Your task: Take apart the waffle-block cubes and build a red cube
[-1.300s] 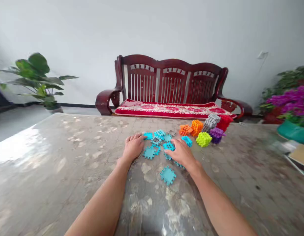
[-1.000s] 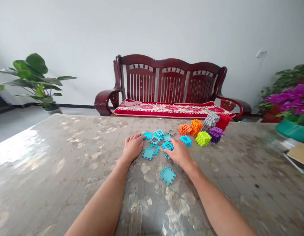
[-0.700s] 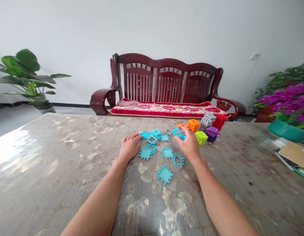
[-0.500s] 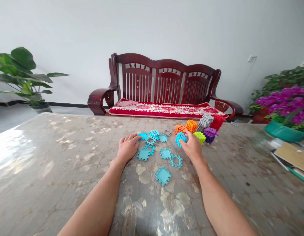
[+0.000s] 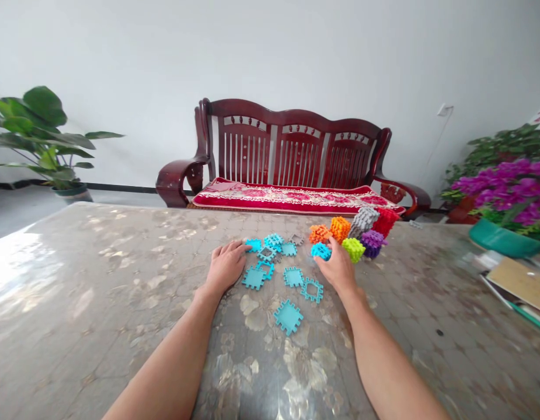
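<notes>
A blue tile (image 5: 253, 245) lies beside the flat, spread left hand (image 5: 227, 265). The right hand (image 5: 339, 267) curls around a blue stack (image 5: 321, 251) (grip unclear).

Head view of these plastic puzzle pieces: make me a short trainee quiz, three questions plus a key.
1. Which hand is nearer the lime-green toothed plastic block?
2. True or false: the flat turquoise toothed plastic square nearest the camera has an open centre.
3. Fill in the colour: the ____ toothed plastic stack stands just left of the red toothed plastic stack in the picture.

Key: 1. The right hand. 2. False; its centre is solid. 3. Grey.
</notes>
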### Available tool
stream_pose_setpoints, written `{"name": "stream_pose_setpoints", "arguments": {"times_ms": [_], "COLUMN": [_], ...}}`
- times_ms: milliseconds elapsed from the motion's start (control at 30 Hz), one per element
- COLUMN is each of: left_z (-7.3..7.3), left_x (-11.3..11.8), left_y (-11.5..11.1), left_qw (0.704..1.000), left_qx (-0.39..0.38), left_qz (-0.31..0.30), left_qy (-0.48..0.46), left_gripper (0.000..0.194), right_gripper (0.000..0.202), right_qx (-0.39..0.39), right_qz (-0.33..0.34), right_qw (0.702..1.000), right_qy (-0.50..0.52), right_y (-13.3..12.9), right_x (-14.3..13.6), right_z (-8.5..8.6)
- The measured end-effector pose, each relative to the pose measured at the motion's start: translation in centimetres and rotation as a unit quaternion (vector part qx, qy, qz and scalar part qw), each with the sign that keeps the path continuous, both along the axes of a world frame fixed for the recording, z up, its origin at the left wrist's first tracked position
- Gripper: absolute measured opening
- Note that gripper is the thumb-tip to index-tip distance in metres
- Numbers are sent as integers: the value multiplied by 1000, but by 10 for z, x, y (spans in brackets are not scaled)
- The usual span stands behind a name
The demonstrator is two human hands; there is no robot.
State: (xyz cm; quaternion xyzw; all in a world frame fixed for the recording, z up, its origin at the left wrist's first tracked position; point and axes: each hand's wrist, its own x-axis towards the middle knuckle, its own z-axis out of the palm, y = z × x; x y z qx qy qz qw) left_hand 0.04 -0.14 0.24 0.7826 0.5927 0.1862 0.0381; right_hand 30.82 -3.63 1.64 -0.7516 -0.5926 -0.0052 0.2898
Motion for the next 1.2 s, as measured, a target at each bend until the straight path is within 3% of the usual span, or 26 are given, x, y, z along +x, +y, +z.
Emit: {"name": "stream_pose_setpoints", "arguments": {"times_ms": [267, 500, 600, 700, 833, 933, 1067, 1200], "left_z": [0, 0, 0, 0, 0, 0, -1, -2], "left_x": [-1, 0, 0, -1, 0, 0, 0, -1], "left_y": [1, 0, 0, 0, 1, 1, 1, 1], "left_qw": [1000, 1000, 1000, 1000, 1000, 1000, 1000, 1000], "left_qx": [-2, -1, 0, 4, 6, 5, 4, 0], "left_qz": [1, 3, 3, 2, -1, 1, 3, 3], "left_qy": [-3, -16, -16, -16, -12, -9, -12, -19], "left_gripper": [42, 42, 43, 43, 42, 41, 41, 42], "right_gripper": [69, 60, 48, 42, 77, 106, 121, 115], "right_qx": [10, 73, 109, 39, -65, -113, -171, -156], "right_qz": [8, 10, 79, 222, 366, 431, 432, 403], "right_qw": [1000, 996, 990, 974, 928, 895, 885, 901], "right_qy": [-27, -58, -28, 9, 9, -4, -29, -42], "right_y": [1, -6, -8, -12, -22, -28, -36, -47], "right_x": [1, -5, -9, -13, -25, -34, -41, -46], "right_z": [-10, 4, 14, 24, 29, 24, 15, 4]}}
